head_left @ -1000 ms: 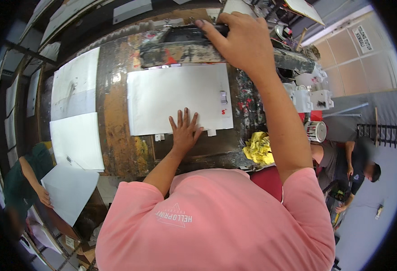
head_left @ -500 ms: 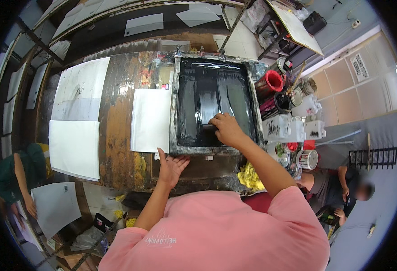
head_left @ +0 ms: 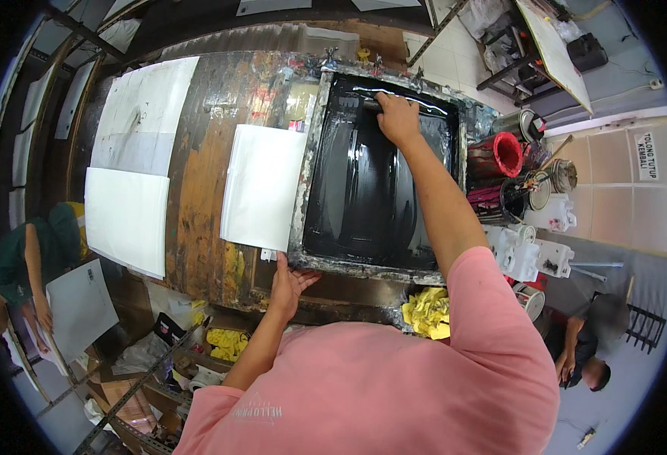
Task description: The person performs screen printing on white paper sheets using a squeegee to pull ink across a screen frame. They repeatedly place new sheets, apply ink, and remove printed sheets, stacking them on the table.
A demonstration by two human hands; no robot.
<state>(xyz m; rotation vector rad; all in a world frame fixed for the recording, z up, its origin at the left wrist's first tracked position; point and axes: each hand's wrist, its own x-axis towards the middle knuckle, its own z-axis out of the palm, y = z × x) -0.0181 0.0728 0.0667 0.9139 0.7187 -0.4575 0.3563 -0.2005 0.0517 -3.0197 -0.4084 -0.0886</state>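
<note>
A screen-printing frame (head_left: 300, 220) with an ink-smeared rim lies on the worktable, its mesh (head_left: 364, 197) coated in wet black ink. At the far part of the mesh, my right hand (head_left: 399, 120) is closed on a dark squeegee (head_left: 369, 104), mostly covered by ink and fingers. My left hand (head_left: 292, 285) is at the frame's near left corner, fingers stretched out and palm turned up. Whether it bears the frame's weight I cannot tell. Left of the frame lies a stack of white paper (head_left: 264, 186), close against the rim.
Farther left on the stained wooden table (head_left: 201, 167) lie more white sheets (head_left: 126, 221). Ink cans, a red one (head_left: 506, 155) among them, and white bottles (head_left: 523, 254) crowd the right side. A yellow cloth (head_left: 427, 312) sits near my right elbow. Other people are at left and right.
My right hand has moved the squeegee from the near part of the mesh to its far part. The left hand stays by the near left corner. The view has shifted.
</note>
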